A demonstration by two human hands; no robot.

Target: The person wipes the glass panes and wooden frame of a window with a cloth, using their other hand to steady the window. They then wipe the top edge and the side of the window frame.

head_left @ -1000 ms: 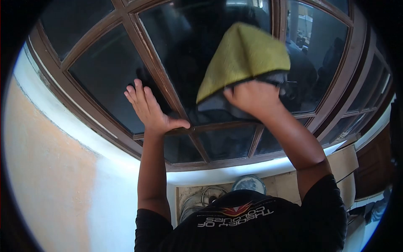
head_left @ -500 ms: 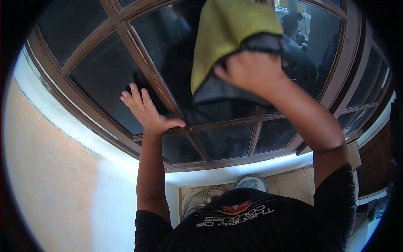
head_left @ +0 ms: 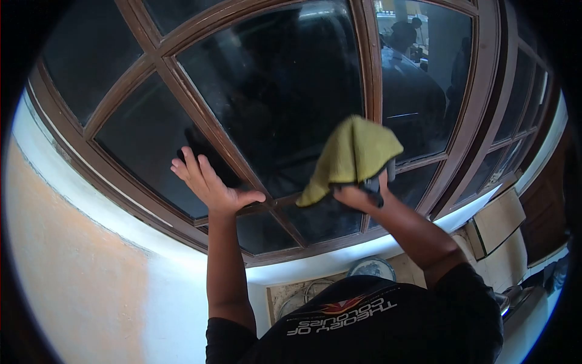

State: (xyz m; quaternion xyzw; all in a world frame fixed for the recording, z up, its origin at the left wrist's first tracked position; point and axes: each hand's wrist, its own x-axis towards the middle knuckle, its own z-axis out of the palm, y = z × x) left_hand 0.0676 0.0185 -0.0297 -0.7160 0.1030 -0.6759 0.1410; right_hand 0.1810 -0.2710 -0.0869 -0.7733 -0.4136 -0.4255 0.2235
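Note:
A yellow-green cloth (head_left: 354, 148) with a dark grey underside is bunched in my right hand (head_left: 359, 197), whose fingers are closed and partly covered by it. The cloth hangs in front of the lower part of a brown wooden window frame (head_left: 371, 79). My left hand (head_left: 209, 185) is spread, fingers pointing up and thumb out to the right, against the window by a crossing of its bars. Dark glass (head_left: 273, 91) fills the panes, with faint smudges and reflections on the large middle one.
A round bucket (head_left: 371, 268) stands on the floor below the sill, beside a pale sack-like item (head_left: 297, 298) partly hidden by my shirt. Cardboard boxes (head_left: 497, 221) lie at the right. Peeling orange-and-white wall (head_left: 91, 267) runs along the left.
My right hand has come down from the upper panes with the cloth, which is now more bunched. The left hand stays at the same spot on the window. My view has shifted slightly.

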